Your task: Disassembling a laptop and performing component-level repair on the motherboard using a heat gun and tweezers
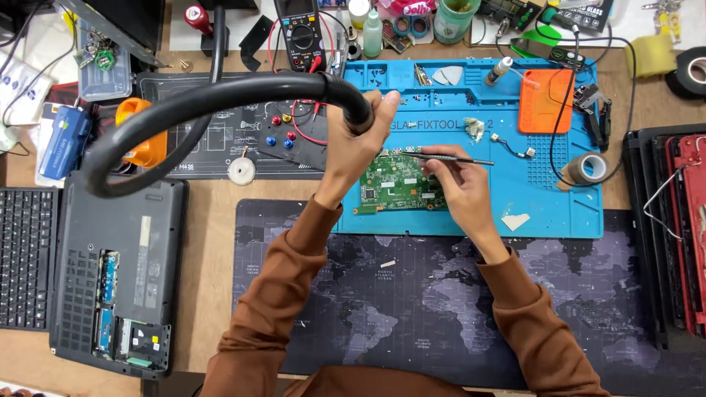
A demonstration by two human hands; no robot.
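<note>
Electronics repair workshop: multimeter (301, 33), blue repair mat (559, 198)

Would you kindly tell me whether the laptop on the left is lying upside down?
Yes, upside down: the laptop shows its grey underside, with vent slots and an uncovered bay exposing components.

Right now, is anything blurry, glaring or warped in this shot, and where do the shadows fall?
Head view: evenly lit from above, with only soft shadows under the left hand and right hand. The black hose curves close to the lens and looks oversized. The circuit board and blue mat are sharp. No strong glare; straight edges bow slightly near the corners.
</note>
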